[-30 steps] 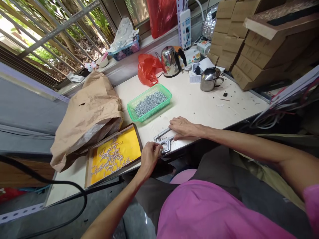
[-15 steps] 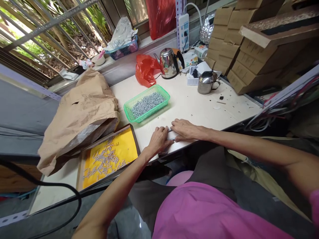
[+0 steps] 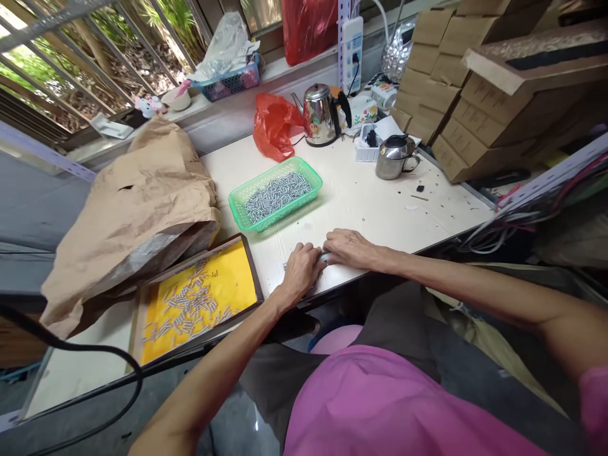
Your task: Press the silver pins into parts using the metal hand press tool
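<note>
My left hand (image 3: 301, 268) lies palm down over a small metal tool (image 3: 323, 257) at the table's near edge, its fingers curled over it. My right hand (image 3: 349, 246) rests beside it, fingers pressed flat on the tool's right end. Most of the tool is hidden under both hands. A green basket (image 3: 275, 194) holding several small metal pins sits just beyond my hands. To the left a yellow-lined tray (image 3: 194, 299) holds several more loose pins.
A crumpled brown paper bag (image 3: 130, 202) lies at the left. A steel kettle (image 3: 320, 115), a red plastic bag (image 3: 273, 126) and a steel mug (image 3: 393, 156) stand at the back. Cardboard boxes (image 3: 475, 88) are stacked at the right, wires (image 3: 532, 209) hang beside them.
My left hand moved from pinching the tool's near end up onto it, covering it. The right hand stayed on the tool. The view shifted slightly.
</note>
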The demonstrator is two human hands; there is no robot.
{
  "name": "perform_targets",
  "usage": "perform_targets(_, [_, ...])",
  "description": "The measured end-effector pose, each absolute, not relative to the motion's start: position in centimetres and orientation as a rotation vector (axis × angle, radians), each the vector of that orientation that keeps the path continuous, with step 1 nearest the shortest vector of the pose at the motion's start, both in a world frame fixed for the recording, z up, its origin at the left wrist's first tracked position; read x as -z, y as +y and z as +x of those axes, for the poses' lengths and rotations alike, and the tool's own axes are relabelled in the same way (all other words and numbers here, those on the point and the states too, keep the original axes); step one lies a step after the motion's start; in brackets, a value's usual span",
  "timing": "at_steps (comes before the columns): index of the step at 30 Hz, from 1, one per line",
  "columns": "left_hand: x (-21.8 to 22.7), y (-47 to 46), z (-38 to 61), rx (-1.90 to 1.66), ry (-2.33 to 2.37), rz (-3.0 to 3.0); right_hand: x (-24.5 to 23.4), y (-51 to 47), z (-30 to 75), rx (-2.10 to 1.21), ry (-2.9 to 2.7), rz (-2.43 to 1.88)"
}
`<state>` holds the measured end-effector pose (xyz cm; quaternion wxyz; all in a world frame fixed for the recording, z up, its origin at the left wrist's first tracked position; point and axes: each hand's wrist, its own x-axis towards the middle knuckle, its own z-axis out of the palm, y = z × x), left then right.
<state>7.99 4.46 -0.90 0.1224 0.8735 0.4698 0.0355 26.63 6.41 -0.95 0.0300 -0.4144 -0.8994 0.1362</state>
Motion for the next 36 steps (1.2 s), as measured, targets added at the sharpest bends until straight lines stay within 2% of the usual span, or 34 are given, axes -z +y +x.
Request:
perform_targets(5, [2.7, 1.6, 8.0, -0.350, 1.397, 2.606, 0.3, 8.2, 28.0, -0.495, -2.806, -1.114])
perform_targets(10, [4.4, -2.1, 9.5, -0.486, 1.281, 2.584, 0.8, 9.7, 27.2, -0.399, -2.737, -1.291])
perform_targets(16, [4.1, -2.7, 10.0, -0.543, 1.294, 2.485, 0.8, 11.0, 24.5, -0.235, -2.720, -1.402])
perform_targets(18, [4.2, -2.5, 9.9, -0.574, 1.268, 2.482, 0.2, 10.2, 23.0, -0.205, -2.776, -1.285])
perform_targets(24, [5.8, -2.7, 9.9, -0.561, 1.258, 2.421, -0.5, 6.2, 17.6, -0.229, -3.076, -0.543])
perform_targets(27, [5.7, -4.1, 9.7, -0.569, 1.205, 2.462, 0.1, 5.5, 16.2, -0.233, -3.083, -0.492])
perform_targets(31, [4.1, -6.9, 7.8, -0.637, 1.048, 2.641, 0.3, 5.6, 15.6, -0.424, -2.891, -0.514])
perform_targets(33, [2.9, -7.7, 5.2, -0.682, 1.167, 2.682, -0.6, 6.3, 15.7, -0.502, -2.690, -0.574])
perform_targets(36, [1.3, -6.9, -0.9, -0.640, 1.732, 2.542, -3.0, 9.2, 15.8, -0.476, -2.430, -0.713])
